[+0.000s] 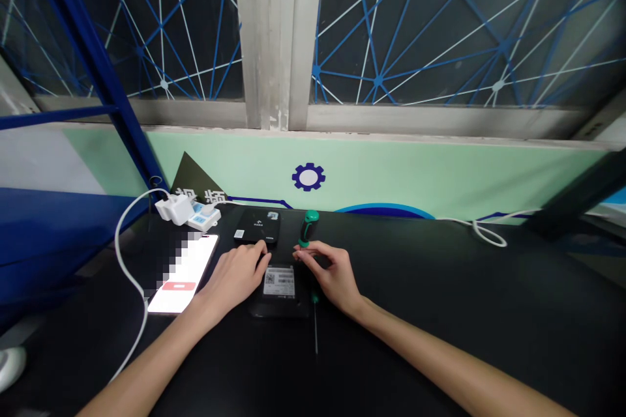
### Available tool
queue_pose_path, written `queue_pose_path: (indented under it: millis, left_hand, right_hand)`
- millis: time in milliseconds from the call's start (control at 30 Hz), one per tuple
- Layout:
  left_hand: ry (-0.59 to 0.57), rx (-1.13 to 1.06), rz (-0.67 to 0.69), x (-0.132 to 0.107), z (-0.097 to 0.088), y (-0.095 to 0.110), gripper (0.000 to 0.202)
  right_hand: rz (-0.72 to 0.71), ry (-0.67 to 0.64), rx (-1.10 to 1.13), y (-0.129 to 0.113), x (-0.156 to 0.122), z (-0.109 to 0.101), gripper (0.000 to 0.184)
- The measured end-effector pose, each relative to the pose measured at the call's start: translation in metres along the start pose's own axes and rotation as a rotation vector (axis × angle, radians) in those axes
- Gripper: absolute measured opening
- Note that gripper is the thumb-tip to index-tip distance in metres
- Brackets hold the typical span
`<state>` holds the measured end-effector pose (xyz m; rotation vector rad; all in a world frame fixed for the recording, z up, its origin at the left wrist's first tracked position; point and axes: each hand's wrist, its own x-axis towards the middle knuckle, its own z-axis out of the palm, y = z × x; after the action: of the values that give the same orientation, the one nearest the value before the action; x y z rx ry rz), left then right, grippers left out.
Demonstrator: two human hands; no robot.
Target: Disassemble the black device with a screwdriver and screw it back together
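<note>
A small black device (280, 288) with a white label lies face up on the black table (440, 313), right in front of me. My left hand (237, 277) rests at its left edge with the fingers curled, fingertips touching the top left corner. My right hand (330, 272) sits at its right edge in a pinch near the top right corner; what it pinches is too small to name. A thin screwdriver (315, 316) lies under my right hand. A second black device (258, 227) lies just behind, and a green-handled screwdriver (308, 228) beside it.
A lit smartphone (186, 272) lies to the left, next to a white charger and plug block (188, 212) with a white cable (128, 273) looping down the table's left side. Another white cable (489, 231) lies at the back right by the green wall.
</note>
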<state>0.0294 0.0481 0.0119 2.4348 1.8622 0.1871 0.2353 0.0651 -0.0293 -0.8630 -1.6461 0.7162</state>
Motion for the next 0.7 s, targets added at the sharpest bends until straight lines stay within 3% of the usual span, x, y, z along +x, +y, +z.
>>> queue_pose_path:
  millis: [700]
  left_hand:
    - [-0.012,-0.011,-0.006,0.0001,-0.0008,0.0002,0.028]
  right_hand:
    - [-0.001,-0.029,0.004,-0.0001,-0.0018,-0.0015,0.019]
